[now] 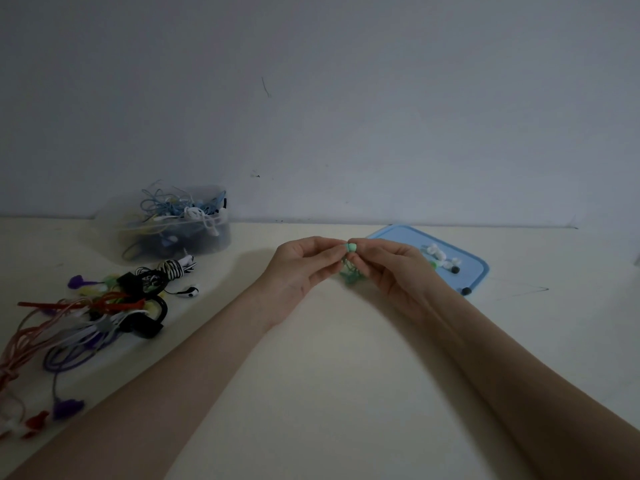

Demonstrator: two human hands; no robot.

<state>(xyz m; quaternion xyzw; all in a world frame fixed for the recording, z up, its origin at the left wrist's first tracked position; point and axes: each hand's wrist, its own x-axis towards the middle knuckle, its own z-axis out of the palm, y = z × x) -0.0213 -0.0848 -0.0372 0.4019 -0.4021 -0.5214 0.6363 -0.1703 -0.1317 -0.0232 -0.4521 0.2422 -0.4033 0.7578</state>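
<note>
A plain wall [346, 98] fills the upper half of the view, pale grey-blue and dull in the dim light. A thin dark scratch [266, 87] marks it above the middle, and a small dark speck [255, 174] sits lower down. The wall meets a cream-coloured surface [311, 393] along a straight seam that runs across the whole width. The surface is smooth and matt, with a faint dark scuff [530, 291] towards the right. The light is low and even, the shadows are soft, and the surface looks brighter than the wall.
</note>
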